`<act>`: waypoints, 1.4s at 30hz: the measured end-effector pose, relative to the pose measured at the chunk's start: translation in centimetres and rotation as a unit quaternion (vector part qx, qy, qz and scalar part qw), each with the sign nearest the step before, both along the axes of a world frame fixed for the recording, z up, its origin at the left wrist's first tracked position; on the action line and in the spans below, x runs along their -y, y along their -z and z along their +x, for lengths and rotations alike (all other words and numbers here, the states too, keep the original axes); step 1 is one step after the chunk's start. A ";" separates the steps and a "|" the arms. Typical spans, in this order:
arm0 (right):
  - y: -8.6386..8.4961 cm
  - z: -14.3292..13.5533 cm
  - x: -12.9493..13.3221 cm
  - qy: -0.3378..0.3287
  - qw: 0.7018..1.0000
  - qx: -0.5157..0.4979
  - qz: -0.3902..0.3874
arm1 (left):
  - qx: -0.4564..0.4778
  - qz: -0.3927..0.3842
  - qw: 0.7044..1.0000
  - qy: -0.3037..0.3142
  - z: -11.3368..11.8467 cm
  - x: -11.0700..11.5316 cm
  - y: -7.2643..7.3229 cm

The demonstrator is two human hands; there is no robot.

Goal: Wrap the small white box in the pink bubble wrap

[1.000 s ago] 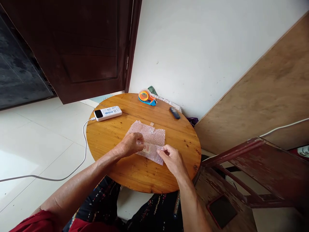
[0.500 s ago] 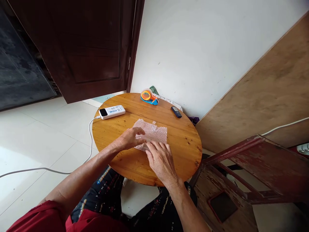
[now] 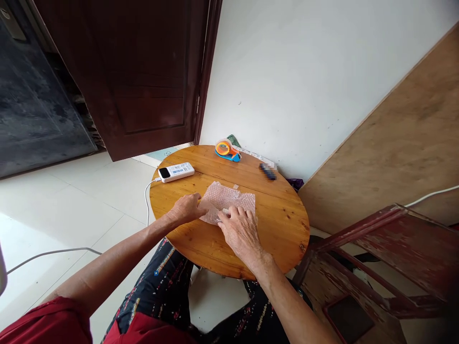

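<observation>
A sheet of clear, pinkish-looking bubble wrap (image 3: 224, 192) lies on the round wooden table (image 3: 279, 229) in front of me. At its left edge is my left hand (image 3: 187, 208), its thumb and fingers apart. My right hand (image 3: 241, 231) bears down on the near right part of the wrap with bent fingers. By those fingertips shows a small whitish thing (image 3: 225, 211), mostly covered, whose kind I cannot make out.
A white device (image 3: 177, 172) with a dark screen and a cable stands at the table's left. Toward the wall are an orange and blue tape dispenser (image 3: 227, 150) and a blurred dark object (image 3: 267, 171). A worn red wooden chair (image 3: 387, 248) is at the right.
My left hand has drawn away to the left from my right hand, and its thumb and fingers have parted. The right hand stays on the wrap. The whole view has shifted slightly.
</observation>
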State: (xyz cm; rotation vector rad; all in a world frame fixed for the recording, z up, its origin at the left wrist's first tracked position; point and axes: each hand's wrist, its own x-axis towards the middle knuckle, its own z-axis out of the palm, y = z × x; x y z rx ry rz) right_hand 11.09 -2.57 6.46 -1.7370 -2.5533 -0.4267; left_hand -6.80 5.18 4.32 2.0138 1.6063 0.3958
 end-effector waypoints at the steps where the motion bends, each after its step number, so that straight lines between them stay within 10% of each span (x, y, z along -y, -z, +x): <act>1: 0.0 -0.1 -0.1 -0.001 1.000 0.004 -0.001 | 0.002 -0.011 1.000 -0.001 -0.1 0.0 0.0; 11: -0.5 -0.2 -1.1 -0.009 0.999 0.023 -0.038 | 0.150 -0.115 0.982 -0.021 2.0 -0.1 -0.5; 19: -1.0 0.6 -0.5 0.033 0.986 -0.156 -0.055 | 0.183 -0.116 0.973 0.076 5.3 1.2 -1.8; 26: 0.8 8.8 2.3 0.208 0.887 -0.410 -0.051 | 0.061 -0.051 0.983 0.168 5.2 1.3 -3.5; 31: 3.2 9.3 2.1 0.261 0.790 -0.536 -0.140 | -0.023 0.022 0.986 0.162 6.4 1.6 -3.2; 42: 5.0 5.8 -1.1 0.261 0.789 -0.555 -0.031 | -0.082 0.081 0.967 0.228 6.4 0.3 -3.1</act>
